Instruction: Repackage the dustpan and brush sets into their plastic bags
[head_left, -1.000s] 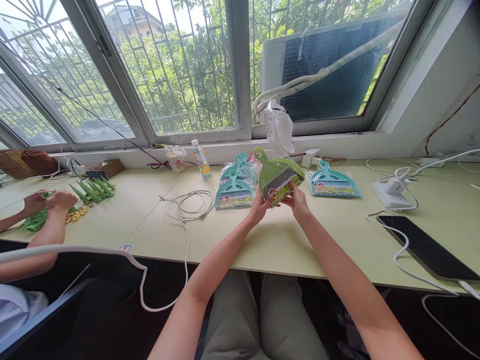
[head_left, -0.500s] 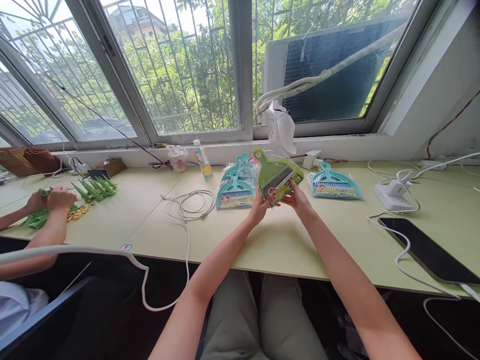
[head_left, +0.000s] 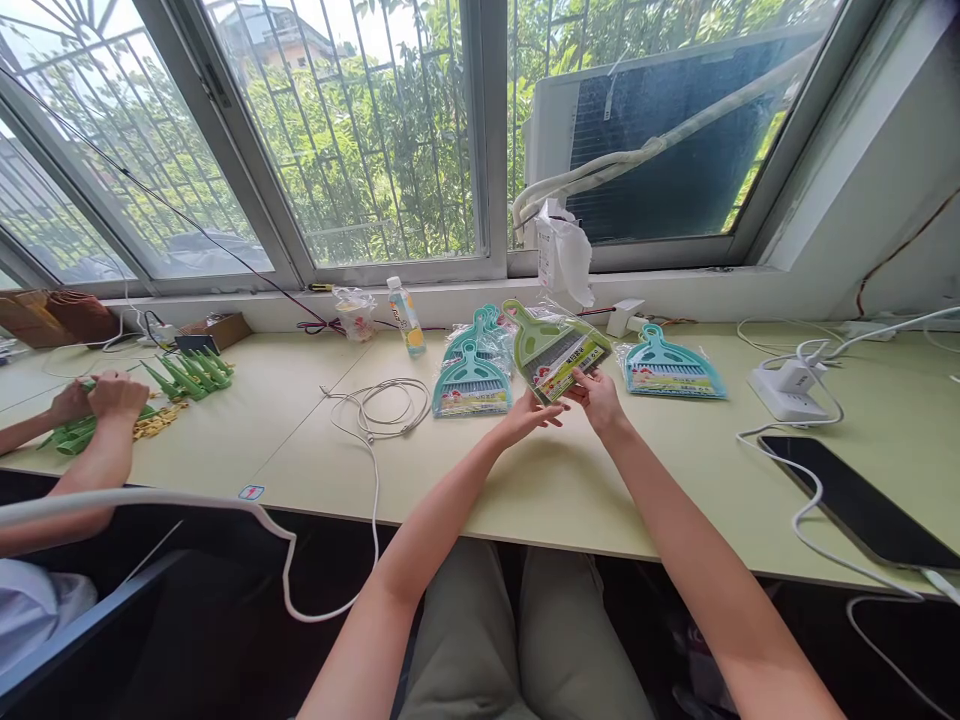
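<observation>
One green dustpan set (head_left: 553, 345) between pinching right fingers (head_left: 586, 381), left fingers (head_left: 550, 411) spread below, three-plus turquoise sets (head_left: 471, 378) nearby.

Green dustpan set (head_left: 556, 350), clear-wrapped, label (head_left: 573, 369) along lower edge; tilted, raised above table (head_left: 544, 480).

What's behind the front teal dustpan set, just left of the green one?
More wrapped teal dustpan sets, handles showing above the front set. Their lower parts are covered; I can't count them exactly.
</observation>
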